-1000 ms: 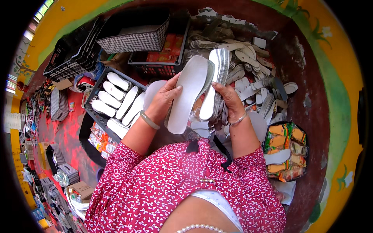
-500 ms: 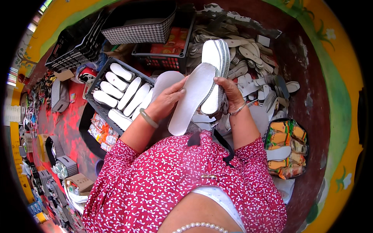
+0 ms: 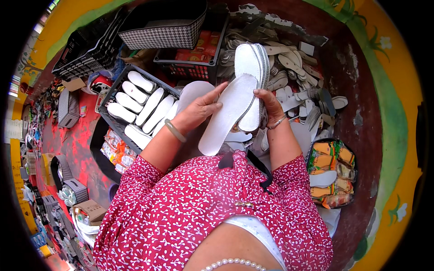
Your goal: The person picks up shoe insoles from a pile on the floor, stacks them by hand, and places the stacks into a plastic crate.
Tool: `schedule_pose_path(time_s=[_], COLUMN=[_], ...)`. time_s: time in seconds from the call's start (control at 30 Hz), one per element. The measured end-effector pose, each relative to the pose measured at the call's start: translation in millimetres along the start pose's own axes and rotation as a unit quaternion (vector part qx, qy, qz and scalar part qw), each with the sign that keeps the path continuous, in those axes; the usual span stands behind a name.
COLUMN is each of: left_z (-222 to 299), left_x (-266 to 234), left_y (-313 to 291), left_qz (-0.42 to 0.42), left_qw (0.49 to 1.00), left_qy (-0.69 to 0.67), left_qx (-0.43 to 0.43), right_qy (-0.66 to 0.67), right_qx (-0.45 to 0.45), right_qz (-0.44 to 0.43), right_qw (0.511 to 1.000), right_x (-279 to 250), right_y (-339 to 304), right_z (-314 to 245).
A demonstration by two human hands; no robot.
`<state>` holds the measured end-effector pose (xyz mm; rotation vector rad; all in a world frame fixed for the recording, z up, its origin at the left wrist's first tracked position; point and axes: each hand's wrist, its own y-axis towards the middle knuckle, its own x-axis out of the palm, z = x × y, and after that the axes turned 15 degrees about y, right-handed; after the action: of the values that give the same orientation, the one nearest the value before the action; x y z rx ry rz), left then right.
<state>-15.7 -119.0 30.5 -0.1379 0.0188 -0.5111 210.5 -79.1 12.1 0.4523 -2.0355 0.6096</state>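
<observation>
insole (image 3: 228, 115) between left grip (image 3: 195, 113), right grip (image 3: 272, 108); apparently touching

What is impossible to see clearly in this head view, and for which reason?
In the head view:
Right hand: most fingers hidden behind the insole stack.
Front insole: its underside faces away.
Patterned basket: far side cut off by the upper edge.
Red boxes: partly covered by that basket.
Goods at far left: too small, near the fisheye rim.

We see a checked basket (image 3: 165, 37) partly hiding a dark crate (image 3: 184, 74) of red boxes (image 3: 209, 44), black crates (image 3: 91, 57) left of the basket, a cardboard box (image 3: 91, 210) lower left, and a yellow-green wall (image 3: 403, 149).
</observation>
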Motion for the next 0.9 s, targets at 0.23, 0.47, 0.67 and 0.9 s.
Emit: schedule_pose_path(time_s=[0.23, 0.47, 0.67, 0.9], left_z=[-2.6, -4.6, -17.4, -22.7], left_x=[-7.7, -14.8, -10.3, -30.7], left_y=[0.7, -1.2, 2.1, -10.9], left_qz=[-0.026, -0.059, -0.04, 0.08], left_qw=[0.989, 0.971, 0.975, 0.979], left_qy=[-0.13, -0.198, -0.169, -0.18], left_qx=[-0.068, -0.122, -0.141, -0.044], right_qy=[0.008, -0.013, -0.018, -0.028], right_qx=[-0.016, -0.001, -0.014, -0.061], right_qz=[-0.026, 0.029, 0.027, 0.026], right_qw=[1.0, 0.999, 0.999, 0.997], right_x=[5.2, 1.8, -11.7, -6.1], right_y=[-3.3, 1.2, 1.0, 5.3], right_z=[2.6, 5.5, 13.4, 15.4])
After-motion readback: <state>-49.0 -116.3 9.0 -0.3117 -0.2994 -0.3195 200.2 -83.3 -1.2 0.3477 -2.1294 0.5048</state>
